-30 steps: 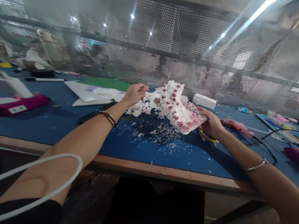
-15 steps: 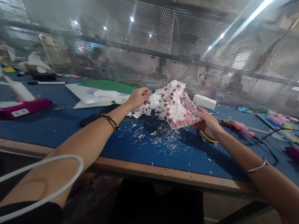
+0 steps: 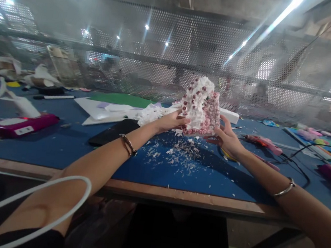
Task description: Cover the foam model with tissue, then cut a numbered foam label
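Between my two hands, above the blue table, is a white and pink house-shaped craft model (image 3: 199, 108). Its white side is dotted with small dark-red rosettes, and its right side is covered in pinkish ones. My left hand (image 3: 173, 121) grips the lower left edge, thumb in front. On the lower right side my right hand (image 3: 227, 137) is closed on it, fingers partly behind. Underneath, white scraps (image 3: 184, 156) are scattered over the table. A pile of white shreds (image 3: 150, 114) lies behind my left forearm.
White and green sheets (image 3: 120, 99) lie at the back left, near a black flat object (image 3: 113, 131). Purple power strips (image 3: 22, 124) sit at left and right. A pink glue gun (image 3: 264, 143) with its cable lies to the right. A white cable loop crosses my left forearm.
My left hand has moved right and taken hold of the model's left edge. The model has been raised and turned more upright, with its pink side facing me more.
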The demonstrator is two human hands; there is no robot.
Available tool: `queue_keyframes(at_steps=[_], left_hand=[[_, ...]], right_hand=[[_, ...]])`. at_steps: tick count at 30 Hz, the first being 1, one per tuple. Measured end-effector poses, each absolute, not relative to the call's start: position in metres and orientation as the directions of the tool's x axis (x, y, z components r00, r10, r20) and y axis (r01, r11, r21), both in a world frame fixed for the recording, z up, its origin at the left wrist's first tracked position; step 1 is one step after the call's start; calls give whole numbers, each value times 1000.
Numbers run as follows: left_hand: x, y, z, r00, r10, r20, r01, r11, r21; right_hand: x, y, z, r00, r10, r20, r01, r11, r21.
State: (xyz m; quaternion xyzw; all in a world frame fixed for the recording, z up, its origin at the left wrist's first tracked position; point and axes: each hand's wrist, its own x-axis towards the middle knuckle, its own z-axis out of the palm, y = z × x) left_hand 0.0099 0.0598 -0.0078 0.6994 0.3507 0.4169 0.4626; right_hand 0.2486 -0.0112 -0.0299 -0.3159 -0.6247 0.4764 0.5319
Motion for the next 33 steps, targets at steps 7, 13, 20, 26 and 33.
queue_keyframes(at_steps=[7,13,20,26,33], left_hand=[[0,58,10,305,925,225,-47,-221,974],[-17,67,37,363,925,114,-7,-119,993],[1,78,67,388,915,114,88,-160,983],[-29,94,79,308,943,130,103,-169,980],[-74,102,110,109,982,155,109,-167,980]], right_hand=[[267,-4,8,-107,935,337,103,348,-932],[294,17,58,20,951,307,310,286,-907],[312,15,88,-176,974,140,431,204,-879],[314,19,89,-313,942,120,380,240,-893],[307,38,105,-515,852,88,597,430,-677]])
